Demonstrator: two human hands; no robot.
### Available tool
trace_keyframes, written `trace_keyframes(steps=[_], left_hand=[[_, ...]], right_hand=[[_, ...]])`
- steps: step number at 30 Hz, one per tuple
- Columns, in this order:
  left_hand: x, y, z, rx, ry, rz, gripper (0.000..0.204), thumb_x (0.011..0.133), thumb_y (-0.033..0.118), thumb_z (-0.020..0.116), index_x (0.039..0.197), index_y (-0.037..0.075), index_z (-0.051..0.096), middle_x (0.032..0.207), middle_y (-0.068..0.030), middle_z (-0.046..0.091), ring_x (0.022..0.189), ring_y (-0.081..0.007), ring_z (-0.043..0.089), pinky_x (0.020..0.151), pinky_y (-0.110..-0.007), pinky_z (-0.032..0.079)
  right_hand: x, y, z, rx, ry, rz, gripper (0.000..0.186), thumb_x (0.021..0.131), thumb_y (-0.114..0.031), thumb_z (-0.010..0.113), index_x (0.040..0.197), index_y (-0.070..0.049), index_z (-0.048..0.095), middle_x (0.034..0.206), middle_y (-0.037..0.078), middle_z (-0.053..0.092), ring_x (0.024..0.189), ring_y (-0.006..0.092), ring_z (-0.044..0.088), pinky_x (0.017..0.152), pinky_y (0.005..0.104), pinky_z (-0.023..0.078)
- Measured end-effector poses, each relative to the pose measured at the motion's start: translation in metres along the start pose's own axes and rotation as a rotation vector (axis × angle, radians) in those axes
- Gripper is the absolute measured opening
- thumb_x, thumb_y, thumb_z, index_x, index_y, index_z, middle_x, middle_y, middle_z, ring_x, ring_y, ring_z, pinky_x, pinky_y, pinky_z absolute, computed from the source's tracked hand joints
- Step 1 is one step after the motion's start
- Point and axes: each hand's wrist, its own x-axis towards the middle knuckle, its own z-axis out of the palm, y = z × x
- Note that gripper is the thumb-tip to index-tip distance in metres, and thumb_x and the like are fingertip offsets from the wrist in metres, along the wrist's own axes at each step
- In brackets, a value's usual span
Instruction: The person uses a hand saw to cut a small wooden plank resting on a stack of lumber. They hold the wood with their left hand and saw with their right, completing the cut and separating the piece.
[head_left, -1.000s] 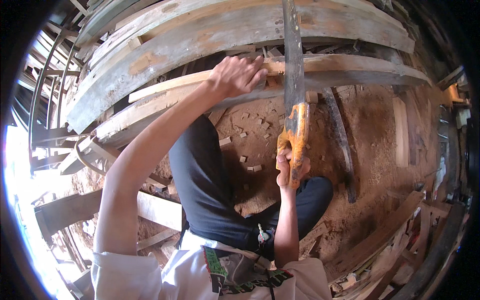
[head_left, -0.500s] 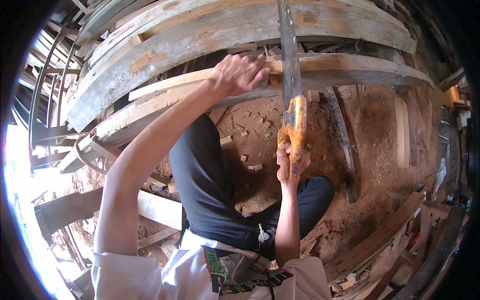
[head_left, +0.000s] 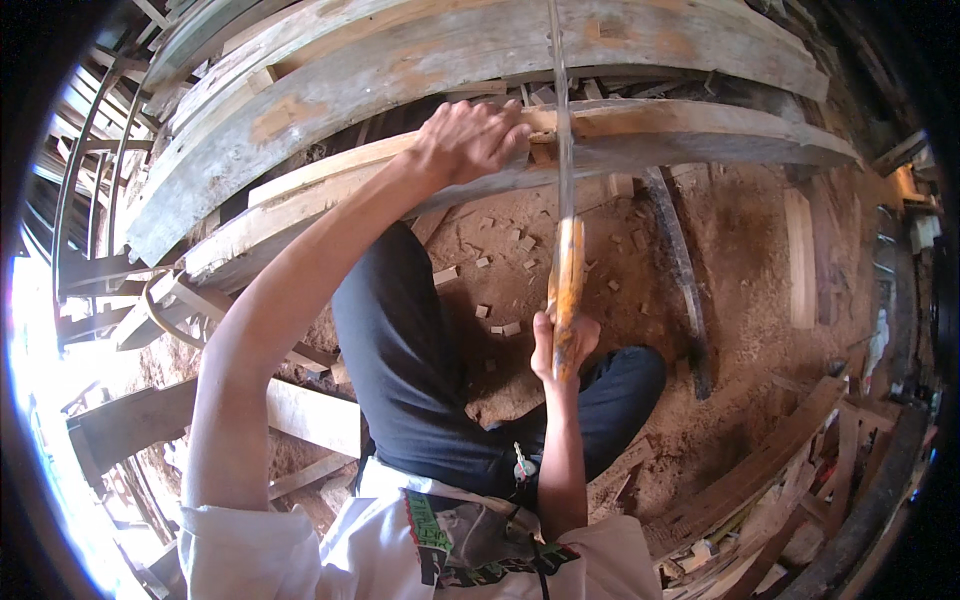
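My right hand (head_left: 566, 345) is closed round the worn yellow handle of a handsaw (head_left: 563, 175). The blade appears almost edge-on and points away from me, crossing over a thick curved wooden beam (head_left: 690, 130). Over the top of that beam curl the fingers of my left hand (head_left: 465, 138), gripping it just left of the blade. A small notch (head_left: 541, 150) shows in the beam's near edge between my left hand and the saw. Whether the blade's teeth touch the wood, I cannot tell.
Long curved planks (head_left: 400, 80) lie behind the beam. Several small wood offcuts (head_left: 512, 329) are scattered on the sawdust-covered ground (head_left: 740, 300). A dark narrow strip (head_left: 680, 260) lies to the right, with a pale board (head_left: 800, 260) beyond it. Scrap lumber (head_left: 760, 460) is piled at lower right.
The saw has turned from showing the side of its blade to nearly edge-on, and has shifted slightly left with my right hand. My left hand stays on the beam.
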Motion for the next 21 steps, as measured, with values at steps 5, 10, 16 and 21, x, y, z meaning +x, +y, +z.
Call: trace_keyframes(steps=[5, 10, 16, 21], left_hand=[[0.0, 0.0, -0.002, 0.034, -0.001, 0.048, 0.049, 0.102, 0.045, 0.033, 0.118, 0.004, 0.054, 0.075, -0.0217, 0.066, 0.068, -0.0395, 0.067, 0.06, -0.048, 0.054], [0.0, 0.002, -0.004, 0.044, -0.085, 0.028, 0.049, 0.102, 0.045, 0.032, 0.119, 0.003, 0.052, 0.075, -0.0218, 0.066, 0.068, -0.0394, 0.066, 0.06, -0.048, 0.055], [0.002, 0.0, -0.005, 0.083, -0.042, 0.083, 0.049, 0.102, 0.046, 0.031, 0.116, 0.002, 0.049, 0.076, -0.0226, 0.066, 0.068, -0.0391, 0.066, 0.061, -0.049, 0.055], [0.004, 0.002, -0.003, 0.062, -0.147, 0.004, 0.053, 0.102, 0.048, 0.032, 0.128, 0.004, 0.047, 0.075, -0.0233, 0.066, 0.074, -0.0403, 0.066, 0.068, -0.05, 0.053]], right_hand=[[-0.045, -0.012, -0.019, 0.179, 0.015, 0.111, 0.016, 0.078, -0.007, 0.067, 0.068, -0.003, 0.055, 0.062, 0.008, 0.06, 0.056, 0.0206, 0.062, 0.058, 0.0306, 0.05], [-0.061, -0.023, -0.039, 0.194, 0.029, 0.126, 0.01, 0.073, -0.003, 0.063, 0.068, -0.002, 0.054, 0.062, 0.008, 0.059, 0.056, 0.0208, 0.063, 0.056, 0.0302, 0.05], [-0.041, -0.052, -0.05, 0.212, 0.039, 0.161, 0.012, 0.073, -0.008, 0.064, 0.069, -0.001, 0.056, 0.061, 0.007, 0.06, 0.053, 0.0193, 0.062, 0.053, 0.0286, 0.048], [-0.032, -0.077, -0.086, 0.061, -0.022, 0.244, 0.01, 0.079, -0.011, 0.066, 0.075, -0.004, 0.061, 0.064, 0.008, 0.059, 0.052, 0.021, 0.055, 0.052, 0.0314, 0.041]])
